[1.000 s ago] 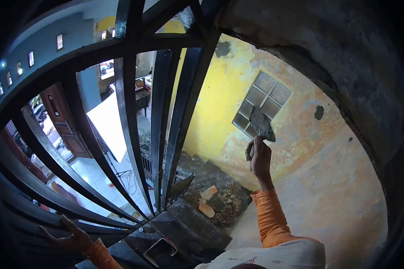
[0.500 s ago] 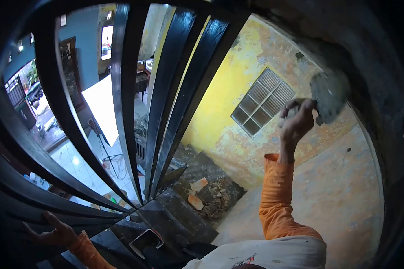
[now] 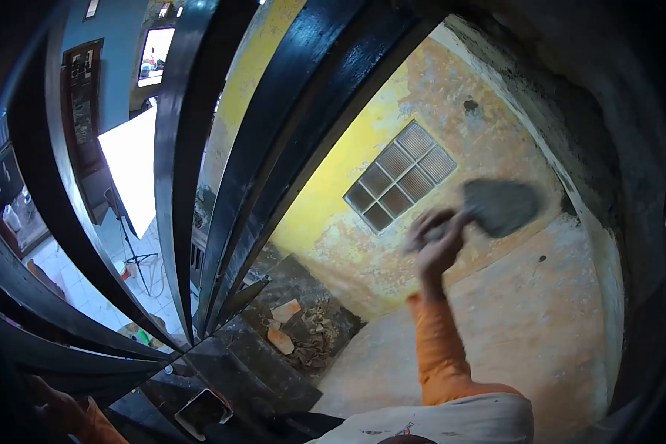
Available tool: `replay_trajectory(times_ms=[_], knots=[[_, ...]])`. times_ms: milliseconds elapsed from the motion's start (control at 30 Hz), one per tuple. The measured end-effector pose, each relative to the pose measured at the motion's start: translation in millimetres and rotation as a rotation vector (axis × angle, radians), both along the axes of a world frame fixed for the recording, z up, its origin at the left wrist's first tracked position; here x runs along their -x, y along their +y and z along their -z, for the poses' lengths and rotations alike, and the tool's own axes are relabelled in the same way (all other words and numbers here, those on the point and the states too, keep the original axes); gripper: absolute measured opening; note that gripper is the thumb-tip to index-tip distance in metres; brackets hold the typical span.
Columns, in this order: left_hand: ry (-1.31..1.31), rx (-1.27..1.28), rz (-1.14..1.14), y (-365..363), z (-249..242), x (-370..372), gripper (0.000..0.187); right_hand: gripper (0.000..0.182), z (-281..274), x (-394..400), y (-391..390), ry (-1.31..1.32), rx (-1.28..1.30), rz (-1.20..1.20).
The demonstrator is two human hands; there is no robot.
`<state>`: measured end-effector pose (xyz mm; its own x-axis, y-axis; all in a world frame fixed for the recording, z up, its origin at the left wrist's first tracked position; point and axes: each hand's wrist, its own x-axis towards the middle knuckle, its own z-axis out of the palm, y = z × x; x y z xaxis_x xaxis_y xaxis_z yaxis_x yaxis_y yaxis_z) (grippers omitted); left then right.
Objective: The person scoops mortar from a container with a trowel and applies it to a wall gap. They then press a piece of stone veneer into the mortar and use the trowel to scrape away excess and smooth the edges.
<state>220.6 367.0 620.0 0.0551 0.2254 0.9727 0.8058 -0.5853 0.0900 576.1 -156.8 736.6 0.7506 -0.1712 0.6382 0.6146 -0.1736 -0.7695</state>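
Note:
My right hand (image 3: 440, 240) is closed around the handle of a trowel (image 3: 503, 207), raised in front of the peeling wall. The trowel's broad grey blade points right and is blurred by motion. A rough grey masonry edge (image 3: 570, 133) curves above and beyond the blade, with a gap between them in this view. Down in the lower left corner, my left hand (image 3: 59, 407) is in deep shadow beside the dark bars (image 3: 74, 366). Its fingers are mostly lost in the dark.
Tall dark bars (image 3: 174, 148) stand on the left. Beyond them are a bright white panel (image 3: 133, 170) on a stand and a tiled floor. A paned window (image 3: 399, 177) is set in the yellow wall. Rubble (image 3: 311, 333) lies below, near a phone-like dark object (image 3: 203, 414).
My right hand and the trowel have come down and left, away from the masonry edge. The view has shifted, and my left hand, spread before, has sunk into the lower left shadow.

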Motion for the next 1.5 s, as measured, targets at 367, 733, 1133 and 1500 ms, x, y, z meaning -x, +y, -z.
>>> replay_trajectory(times_ms=[367, 733, 1133, 1500], knots=[[-0.162, -0.041, 0.211, 23.9, 1.3, 8.2, 0.059, 0.028, 427.5, 205.5, -217.3, 1.777, 1.270, -0.603], [-0.247, 0.125, 0.307, -21.2, -16.6, -20.0, 0.072, 0.016, 161.9, 131.1, -39.7, 0.375, 0.745, -0.327], [-0.271, 0.133, 0.329, -20.9, -19.1, -22.2, 0.077, 0.028, -44.5, 18.1, 129.6, -0.602, 0.376, 0.085], [-0.258, 0.129, 0.321, -21.5, -19.9, -20.7, 0.074, 0.030, -24.4, 25.2, 130.5, -0.328, 0.206, -0.099]])
